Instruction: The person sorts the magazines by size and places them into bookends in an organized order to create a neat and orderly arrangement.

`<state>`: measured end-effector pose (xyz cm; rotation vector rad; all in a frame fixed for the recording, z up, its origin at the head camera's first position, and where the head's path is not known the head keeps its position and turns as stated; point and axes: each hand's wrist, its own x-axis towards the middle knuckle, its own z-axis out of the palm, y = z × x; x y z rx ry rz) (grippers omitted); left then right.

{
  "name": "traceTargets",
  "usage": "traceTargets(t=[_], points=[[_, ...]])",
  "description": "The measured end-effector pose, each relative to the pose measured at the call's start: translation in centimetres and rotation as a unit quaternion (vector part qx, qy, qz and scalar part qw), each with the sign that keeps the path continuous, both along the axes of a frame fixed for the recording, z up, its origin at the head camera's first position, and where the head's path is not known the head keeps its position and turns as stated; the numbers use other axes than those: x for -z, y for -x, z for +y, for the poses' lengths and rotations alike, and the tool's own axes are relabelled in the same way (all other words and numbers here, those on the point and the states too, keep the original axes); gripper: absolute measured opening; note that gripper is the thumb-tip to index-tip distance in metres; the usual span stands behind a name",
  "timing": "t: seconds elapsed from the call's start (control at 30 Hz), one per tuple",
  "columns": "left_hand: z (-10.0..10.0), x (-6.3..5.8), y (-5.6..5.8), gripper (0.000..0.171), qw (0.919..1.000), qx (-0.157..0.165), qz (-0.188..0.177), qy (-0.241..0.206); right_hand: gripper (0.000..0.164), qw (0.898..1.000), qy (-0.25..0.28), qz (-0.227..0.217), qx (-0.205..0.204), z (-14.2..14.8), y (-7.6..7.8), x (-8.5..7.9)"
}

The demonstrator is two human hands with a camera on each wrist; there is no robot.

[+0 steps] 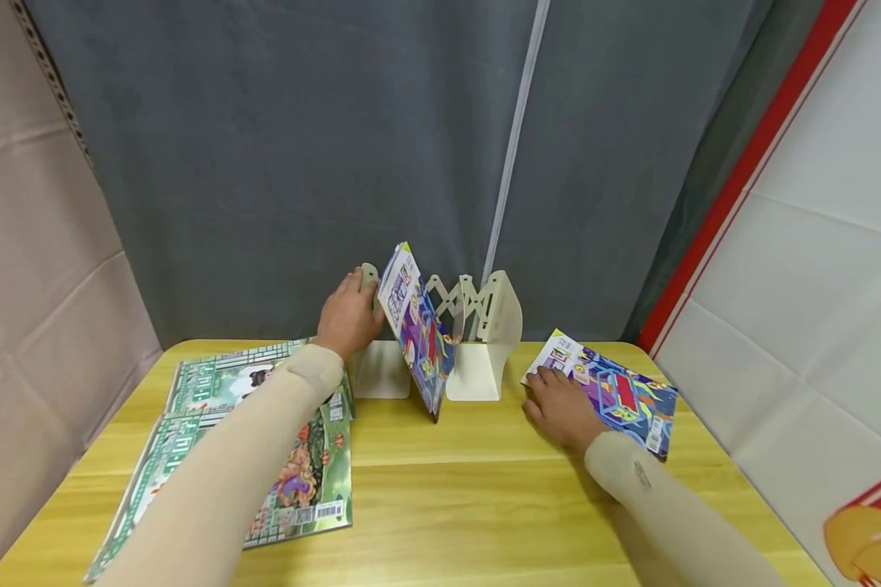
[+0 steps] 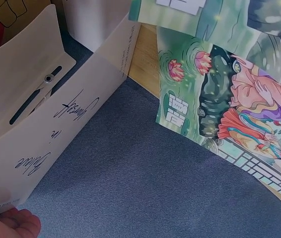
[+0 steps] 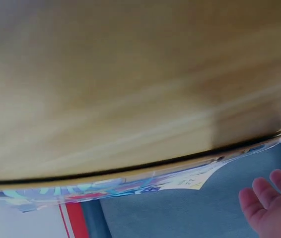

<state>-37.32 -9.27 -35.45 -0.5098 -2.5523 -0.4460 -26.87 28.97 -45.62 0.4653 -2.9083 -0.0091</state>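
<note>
My left hand point(image 1: 350, 316) grips the left end panel of an expandable white book rack point(image 1: 502, 314), thumb on the inner side. In the left wrist view its fingertips point(image 2: 21, 220) show at the edge of that panel point(image 2: 73, 116), which bears handwritten-style lettering. A colourful magazine point(image 1: 420, 326) stands tilted within the rack, leaning leftward at its top, beside the left hand. At the right, my right hand point(image 1: 564, 408) rests over the left edge of a similar magazine point(image 1: 624, 391) lying flat. Its fingers point(image 3: 264, 193) look loosely bent in the right wrist view.
Green illustrated magazines point(image 1: 312, 489) lie overlapping on the left of the wooden table point(image 1: 440, 505). A grey curtain point(image 1: 301, 163) hangs right behind the rack. Pale walls stand at both sides, the right one point(image 1: 800, 310) with a red border.
</note>
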Motion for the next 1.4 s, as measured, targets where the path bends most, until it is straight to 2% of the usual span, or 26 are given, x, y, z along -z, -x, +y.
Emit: traceTargets(t=[0.23,0.4,0.6,0.8,0.97,1.17,1.4], points=[[0.1,0.0,0.1,0.048,1.0000,0.000,0.002,0.001,0.043,0.999,-0.023,0.004,-0.022,0.3,0.9,-0.3],[-0.2,0.0,0.1,0.049,1.0000,0.002,0.003,0.003,0.046,1.000,-0.022,0.005,-0.006,0.6,1.9,-0.3],[-1.0,0.0,-0.2,0.049,0.9999,-0.009,0.010,0.005,0.057,0.997,0.007,-0.054,0.047,1.4,3.3,0.5],[-0.7,0.0,-0.4,0.049,0.9999,0.003,0.012,-0.003,0.057,0.992,-0.007,-0.101,0.074,1.7,3.4,0.2],[-0.3,0.1,0.0,0.049,0.9999,0.004,0.014,0.004,0.056,0.990,-0.015,-0.124,0.067,1.7,3.2,-0.4],[-0.2,-0.2,0.2,0.049,0.9999,0.009,0.010,0.005,0.053,0.992,-0.033,-0.113,0.041,1.8,3.3,-0.5],[-0.2,0.0,0.0,0.049,0.9999,0.008,0.007,0.003,0.056,0.991,-0.046,-0.123,0.035,1.3,3.5,-0.8]])
